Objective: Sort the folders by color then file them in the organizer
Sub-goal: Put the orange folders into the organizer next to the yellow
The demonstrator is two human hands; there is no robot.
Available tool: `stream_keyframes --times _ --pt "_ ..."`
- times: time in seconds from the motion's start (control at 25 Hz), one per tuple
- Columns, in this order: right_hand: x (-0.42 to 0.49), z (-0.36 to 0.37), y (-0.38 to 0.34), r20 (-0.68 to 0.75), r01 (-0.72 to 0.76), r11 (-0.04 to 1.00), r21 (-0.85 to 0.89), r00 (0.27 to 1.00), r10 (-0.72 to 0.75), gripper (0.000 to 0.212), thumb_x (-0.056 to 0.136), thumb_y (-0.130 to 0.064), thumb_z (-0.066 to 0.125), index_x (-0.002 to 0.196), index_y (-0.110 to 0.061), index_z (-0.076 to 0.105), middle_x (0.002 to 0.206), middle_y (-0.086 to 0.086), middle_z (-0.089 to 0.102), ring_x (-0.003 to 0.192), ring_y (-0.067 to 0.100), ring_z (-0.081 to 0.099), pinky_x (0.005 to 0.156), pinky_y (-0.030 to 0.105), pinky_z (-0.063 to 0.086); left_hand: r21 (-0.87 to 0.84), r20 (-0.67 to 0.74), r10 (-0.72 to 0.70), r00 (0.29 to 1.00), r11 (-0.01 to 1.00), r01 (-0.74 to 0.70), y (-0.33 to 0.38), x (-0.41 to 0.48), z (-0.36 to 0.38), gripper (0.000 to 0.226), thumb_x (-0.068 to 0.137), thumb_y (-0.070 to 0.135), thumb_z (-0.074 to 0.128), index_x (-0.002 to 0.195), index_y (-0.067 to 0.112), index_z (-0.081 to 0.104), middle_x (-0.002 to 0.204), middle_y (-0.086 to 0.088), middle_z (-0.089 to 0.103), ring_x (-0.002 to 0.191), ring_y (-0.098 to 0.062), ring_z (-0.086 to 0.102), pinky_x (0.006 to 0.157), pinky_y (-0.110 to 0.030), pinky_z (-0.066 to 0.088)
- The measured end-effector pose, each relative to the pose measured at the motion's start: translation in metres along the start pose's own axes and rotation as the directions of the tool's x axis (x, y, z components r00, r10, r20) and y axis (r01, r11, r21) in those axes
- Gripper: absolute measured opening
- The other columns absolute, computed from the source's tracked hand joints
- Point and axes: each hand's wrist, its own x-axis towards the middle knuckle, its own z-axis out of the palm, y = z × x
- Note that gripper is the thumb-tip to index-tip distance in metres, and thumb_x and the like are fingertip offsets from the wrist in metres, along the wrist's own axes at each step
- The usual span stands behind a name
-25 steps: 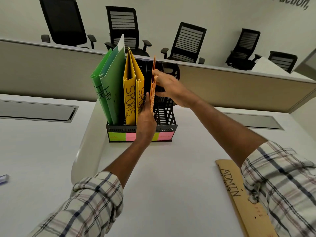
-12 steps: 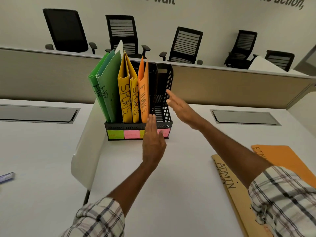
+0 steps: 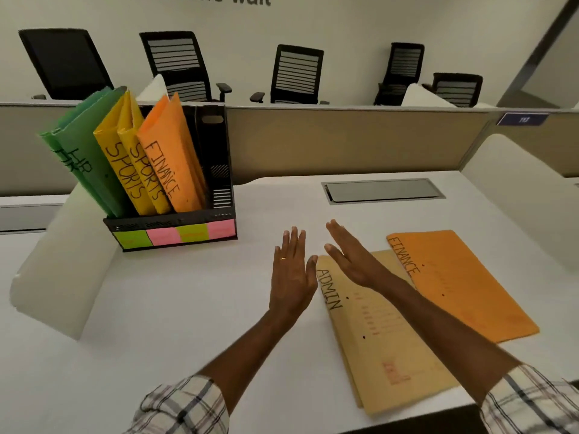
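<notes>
Forward and well to the left of both hands: black perforated plastic organizer (image 3: 170, 225), upright on the white worktop (image 3: 188, 324), with green and pink paper labels across its front lip. It holds, left to right, green folders (image 3: 83, 158) marked HR, yellow folders (image 3: 125, 173) marked SPORTS, and one filed orange folder (image 3: 170, 158) marked FINANCE. All are thin matt card and lean left. The slot on the side nearest the hands looks vacant.

Left hand (image 3: 291, 277): flat, fingers straight and together, holding nothing, over bare worktop. Contact with the surface cannot be determined.

Right hand (image 3: 351, 258): likewise flat and empty, above the far left corner of the tan folder (image 3: 385, 339) marked ADMIN. Touching or just clear: cannot tell.

The tan folder lies flat directly right of the left hand and beneath the right forearm. Its long axis runs from the fingertips back toward the person, with the lettered edge facing the left hand. The card is dull, slightly creased and punched with small holes.

Right of that lies the loose orange folder (image 3: 463, 283), also FINANCE, flat on a similar axis, its left edge meeting or overlapping the tan one.

Assessment: both unfiled items lie right of the hands, the right hand being nearer to each. The orange folder belongs with its filed match and the tan folder in the vacant slot. Each calls for a lift, a turn upright and a carry leftward and forward
</notes>
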Motion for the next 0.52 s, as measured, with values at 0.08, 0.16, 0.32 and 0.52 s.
stream_keyframes --times 0.08,0.16,0.32,0.52 --pt "-0.036 -0.016 0.049 0.003 -0.029 0.999 -0.03 1.0 0.029 0.063 0.106 -0.048 0.028 0.161 -0.027 0.005 0.168 -0.007 -0.003 0.155 0.012 -0.005 0.126 0.049 0.007 0.022 0.053 0.023 0.998 0.999 -0.024 0.036 -0.015 0.036 0.061 0.11 0.04 0.032 0.163 0.02 0.01 0.171 0.003 -0.002 0.157 -0.012 -0.011 0.129 -0.038 -0.003" --pt "-0.073 -0.035 0.093 -0.01 -0.069 0.995 -0.066 0.998 0.068 0.063 0.107 -0.045 0.03 0.161 -0.023 0.005 0.168 -0.005 -0.004 0.155 0.014 -0.005 0.127 0.045 0.006 0.029 0.108 0.035 0.994 0.999 -0.038 0.074 -0.027 0.069 0.061 0.11 0.039 0.032 0.163 0.019 0.01 0.17 0.003 -0.004 0.157 -0.013 -0.011 0.129 -0.039 -0.003" --pt "-0.132 -0.066 0.163 -0.049 -0.176 0.981 -0.084 0.984 0.172 0.064 0.107 -0.042 0.033 0.16 -0.017 0.009 0.169 0.001 0.001 0.156 0.02 0.0 0.126 0.045 0.009 0.028 0.227 0.052 0.973 0.998 -0.06 0.133 -0.045 0.119 0.062 0.109 0.041 0.033 0.163 0.018 0.012 0.171 0.0 0.0 0.158 -0.016 -0.006 0.129 -0.043 0.002" --pt "-0.171 -0.081 0.217 -0.107 -0.334 0.941 -0.055 0.939 0.327 0.064 0.106 -0.043 0.036 0.16 -0.017 0.012 0.169 0.004 0.003 0.156 0.022 0.003 0.123 0.054 0.015 0.01 0.37 0.077 0.926 0.996 -0.086 0.172 -0.051 0.165 0.065 0.108 0.046 0.032 0.163 0.018 0.014 0.171 -0.002 0.005 0.159 -0.019 -0.002 0.129 -0.045 0.003"
